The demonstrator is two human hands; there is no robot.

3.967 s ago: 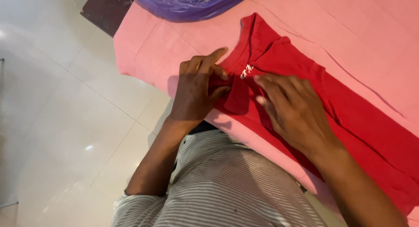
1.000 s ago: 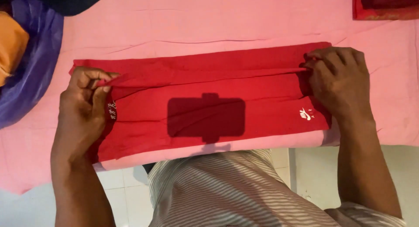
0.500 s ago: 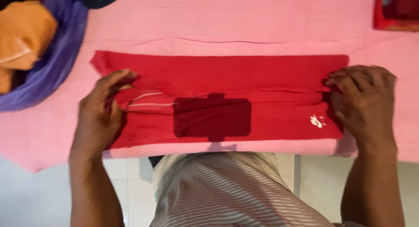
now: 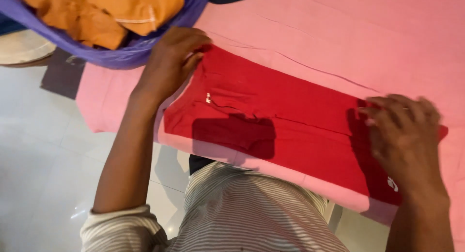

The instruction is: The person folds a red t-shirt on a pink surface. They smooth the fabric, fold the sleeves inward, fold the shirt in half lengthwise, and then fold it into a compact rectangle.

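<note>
Head view: both hands, left point(image 4: 170, 63) and right point(image 4: 404, 135), spread flat on smooth red folded garment point(image 4: 286, 121)

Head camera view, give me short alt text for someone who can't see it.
A person's left hand and right hand press opposite ends of a folded red garment lying flat on a pink sheet. A purple bag holding orange cloth sits beside the left hand.

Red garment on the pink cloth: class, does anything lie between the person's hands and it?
Nothing visible does. The left hand rests directly on one end of the red garment and the right hand on the other; the purple bag of orange clothes sits beside it.
</note>
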